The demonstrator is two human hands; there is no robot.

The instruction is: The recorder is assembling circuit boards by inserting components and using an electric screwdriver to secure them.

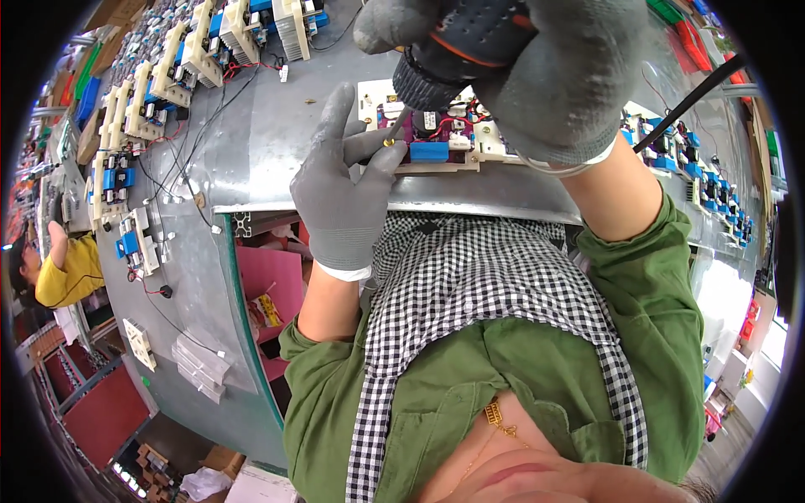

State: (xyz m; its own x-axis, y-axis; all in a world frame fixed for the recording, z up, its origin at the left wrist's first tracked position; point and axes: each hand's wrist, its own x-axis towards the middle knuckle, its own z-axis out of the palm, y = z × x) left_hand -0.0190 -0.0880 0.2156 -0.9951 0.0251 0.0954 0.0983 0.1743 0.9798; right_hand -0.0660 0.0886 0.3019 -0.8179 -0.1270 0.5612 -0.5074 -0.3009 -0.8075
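My right hand [579,80], in a grey glove, is wrapped round a black electric screwdriver [474,42] with an orange ring. Its thin bit slants down to the left, toward my other hand. Also gloved in grey, my left hand [342,180] pinches a small brass-coloured screw [388,142] at the bit's end, one finger pointing away. Just beside and under both hands lies a circuit board [411,130] on a cream base, with a blue block [429,152] on its near edge and red wires. The screwdriver and right hand hide part of the board.
Rows of similar board assemblies with heat sinks [201,59] line the left of the metal table [251,159]; more blue-and-white boards [713,180] stand at right. A black cord [692,105] hangs by my right forearm. Another person in a yellow sleeve [71,272] is at far left.
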